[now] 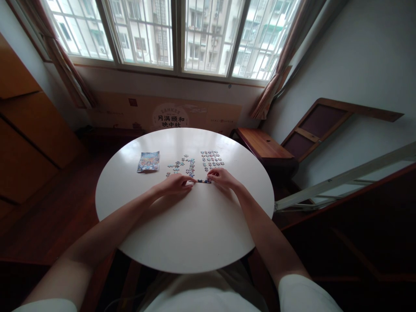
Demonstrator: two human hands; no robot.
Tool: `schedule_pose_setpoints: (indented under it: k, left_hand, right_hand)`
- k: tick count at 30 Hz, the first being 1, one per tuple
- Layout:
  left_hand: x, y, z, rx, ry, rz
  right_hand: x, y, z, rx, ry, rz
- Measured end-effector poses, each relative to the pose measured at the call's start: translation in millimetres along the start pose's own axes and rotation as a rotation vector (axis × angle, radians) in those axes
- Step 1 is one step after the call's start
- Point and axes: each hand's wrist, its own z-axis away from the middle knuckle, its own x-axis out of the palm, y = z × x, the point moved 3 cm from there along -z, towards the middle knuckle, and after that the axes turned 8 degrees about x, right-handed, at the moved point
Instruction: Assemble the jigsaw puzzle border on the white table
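A narrow strip of jigsaw pieces (204, 181), mostly dark, lies on the white table (188, 234), slightly right of the middle and closer to the far edge than to the near one. The person's left hand (177, 183) is at its left end, palm down, fingertips drawn close together against the strip; I can't tell whether they grip it or merely rest there. The right hand (222, 177) is at the other end, thumb and forefinger brought narrowly together over the dark pieces, and whether a piece is pinched between them is too small to make out.

Just beyond the hands, toward the far edge, loose pieces sit in two groups. The right group (212, 159) is set out in fairly neat rows; the left group (181, 164) is more scattered, though some of it stands in a column on its right side. Farther over, toward the table's left edge, is a colourful printed packet (148, 162), well apart from the strip.

Past the far edge, a banner (201, 113) with Chinese lettering runs along the wall beneath a barred window (175, 37). A wooden bench (260, 143) stands beyond the table's far right edge.
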Motion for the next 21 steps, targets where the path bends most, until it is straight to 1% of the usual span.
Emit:
schedule_pose_setpoints:
  k: [15,21]
  left_hand:
    - [-0.2,0.3,0.3,-0.002,-0.012,0.01]
    - [-1.0,1.5,0.1,-0.001,0.003,0.001]
  right_hand:
    - [0.0,-0.6,0.6,-0.005,-0.015,0.001]
    - [-0.5,-1.3,1.2,-0.003,-0.011,-0.001]
